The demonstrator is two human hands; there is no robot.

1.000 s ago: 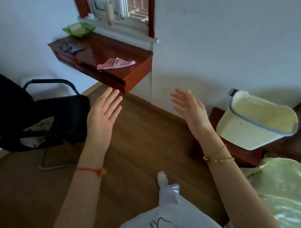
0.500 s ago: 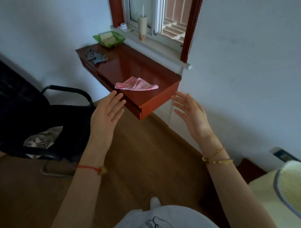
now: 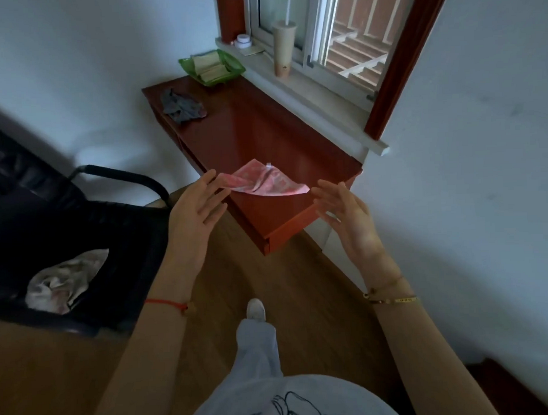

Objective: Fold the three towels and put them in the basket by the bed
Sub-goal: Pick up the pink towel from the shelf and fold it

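A crumpled pink towel (image 3: 262,181) lies near the front end of the red-brown desk (image 3: 258,136). A grey towel (image 3: 182,106) is bunched at the desk's far end. A pale patterned towel (image 3: 64,281) sits on the black chair (image 3: 90,226) at the left. My left hand (image 3: 196,207) is open, fingertips at the pink towel's left corner. My right hand (image 3: 344,215) is open just right of the towel's other corner, fingers spread. The basket is out of view.
A green tray (image 3: 213,68) with paper stands at the desk's back. A tall cup with a straw (image 3: 284,50) and a small jar (image 3: 243,40) stand on the window sill. White walls close in right and left. My foot (image 3: 255,309) is on the wooden floor.
The view has swung left and closer to the desk, so the basket has left the frame. Both open hands have come up to the pink towel's two ends.
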